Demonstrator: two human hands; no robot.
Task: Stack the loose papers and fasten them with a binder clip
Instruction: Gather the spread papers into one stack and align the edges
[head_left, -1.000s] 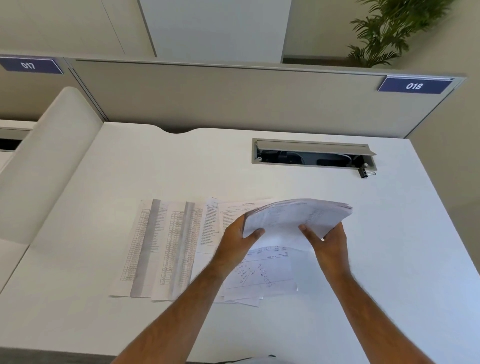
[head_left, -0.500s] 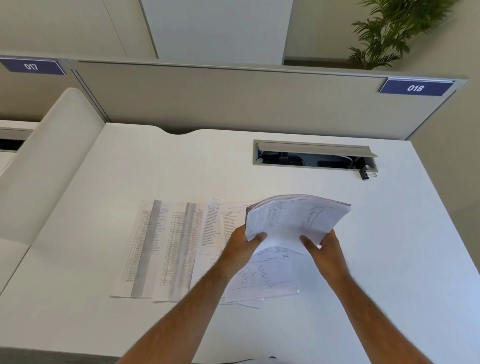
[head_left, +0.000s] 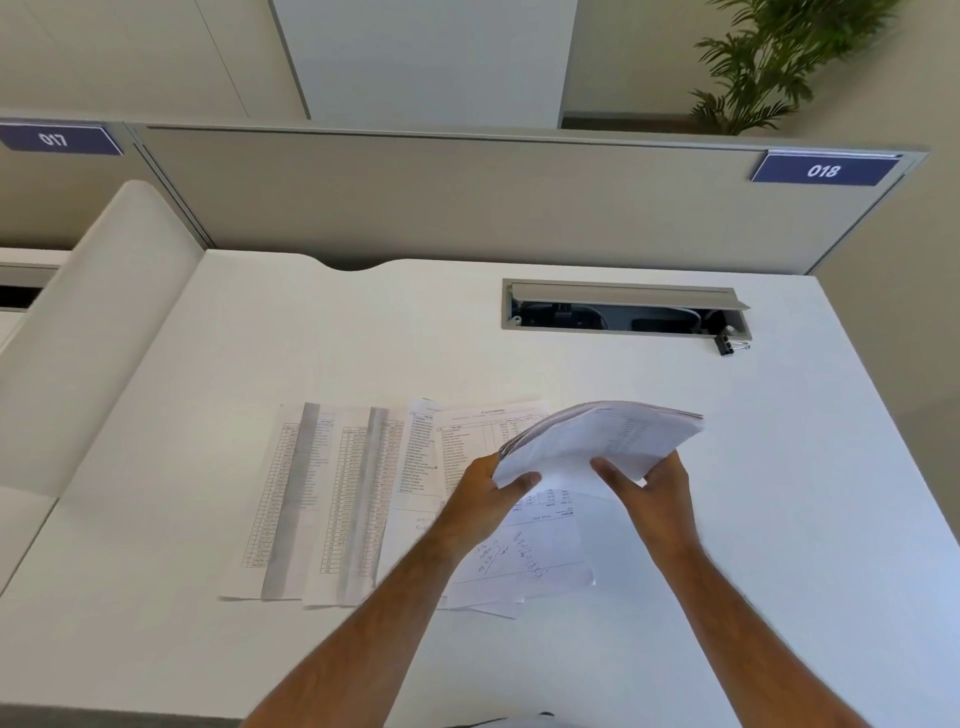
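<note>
A bowed bundle of papers is held above the white desk between both hands. My left hand grips its near left corner, thumb on top. My right hand grips the near right edge. Under and left of the bundle, several loose printed sheets lie spread flat, and one with handwriting lies beneath my left wrist. A small black binder clip sits far right, by the corner of the cable tray, well away from both hands.
An open cable tray is set into the desk at the back right. A grey partition with a "018" label closes the back. A white rounded divider borders the left side.
The bundle has lifted slightly and tilted, left edge lower, with both hands shifting a little with it. The flat sheets and the binder clip have not moved.
</note>
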